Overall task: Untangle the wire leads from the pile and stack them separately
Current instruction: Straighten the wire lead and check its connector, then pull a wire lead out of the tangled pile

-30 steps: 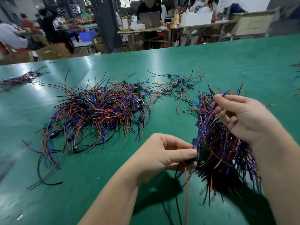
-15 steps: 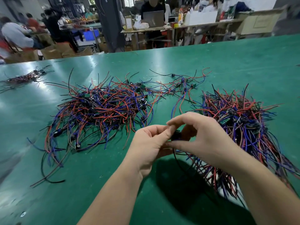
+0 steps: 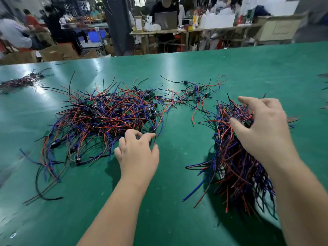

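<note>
green table (image 3: pixel 177 178) in a blurred workshop, three heaps of red, blue and black leads (image 3: pixel 124 110) on it.
tangled pile (image 3: pixel 99 119) left of centre, stack (image 3: pixel 236 167) at right, small bundle (image 3: pixel 19 81) far left. left hand (image 3: pixel 137 157) half-curled at the pile's near edge; whether it pinches a lead, cannot tell. right hand (image 3: pixel 262 125) spread loosely on the stack. benches (image 3: pixel 204 30) and people (image 3: pixel 14 34) behind.

Both bare forearms come in from the bottom edge, reaching forward. The left hand (image 3: pixel 137 157) is palm down, fingers loosely curled, thumb sticking out to the right. The right hand (image 3: pixel 262 126) sits further forward, palm down too, fingers spread and relaxed, thumb pointing off to the left.
</note>
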The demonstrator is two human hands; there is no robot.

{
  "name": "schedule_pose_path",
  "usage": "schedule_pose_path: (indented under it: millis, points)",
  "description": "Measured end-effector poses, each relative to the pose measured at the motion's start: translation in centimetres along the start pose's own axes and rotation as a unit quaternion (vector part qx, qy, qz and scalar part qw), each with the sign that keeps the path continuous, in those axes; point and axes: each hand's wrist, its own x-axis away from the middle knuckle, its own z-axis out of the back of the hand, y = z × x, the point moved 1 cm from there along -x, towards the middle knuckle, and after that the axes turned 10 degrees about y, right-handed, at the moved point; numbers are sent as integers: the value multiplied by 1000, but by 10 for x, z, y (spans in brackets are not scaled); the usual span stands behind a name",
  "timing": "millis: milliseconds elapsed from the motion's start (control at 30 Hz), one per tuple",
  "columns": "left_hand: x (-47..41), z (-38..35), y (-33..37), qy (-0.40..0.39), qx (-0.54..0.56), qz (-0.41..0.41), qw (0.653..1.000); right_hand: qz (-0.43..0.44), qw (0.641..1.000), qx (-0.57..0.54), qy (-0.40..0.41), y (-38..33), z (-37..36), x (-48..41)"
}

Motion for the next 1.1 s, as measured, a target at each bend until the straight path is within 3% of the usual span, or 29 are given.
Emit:
schedule_pose_path:
  millis: [133,367,467,567,633,667,700,767,833,900,967,1100]
  points:
    - [-10,7,-10,73,-14,3,997,11,1000,-10,-12,-6,-3,6]
    - [-12,-1,-13,-7,-81,-18,997,71,995,-75,6,-15,-9,13]
    - [-12,-3,-10,4,-79,-30,996,113,988,-108,8,-23,-13,19]
    - [-13,-3,-10,12,-37,-4,999,146,980,-135,-6,-31,-18,26]
    - [-13,-1,-9,7,91,63,994,149,976,-157,-31,-34,-21,30]
    - [-14,0,-7,-5,198,118,973,142,974,-171,-48,-35,-22,32]
    - [-16,1,-6,-20,320,177,930,128,971,-188,-66,-36,-22,34]
    - [-18,6,-2,-58,500,272,820,88,964,-227,-107,-37,-24,37]
    - [-20,13,0,-103,614,307,720,24,945,-285,-158,-39,-27,39]
    - [-22,22,2,-144,690,290,647,-68,898,-377,-216,-43,-29,41]
    - [-19,30,5,-202,716,244,622,-146,836,-452,-273,-47,-30,43]
    - [1,41,15,-360,666,89,647,-211,750,-530,-335,-53,-30,48]
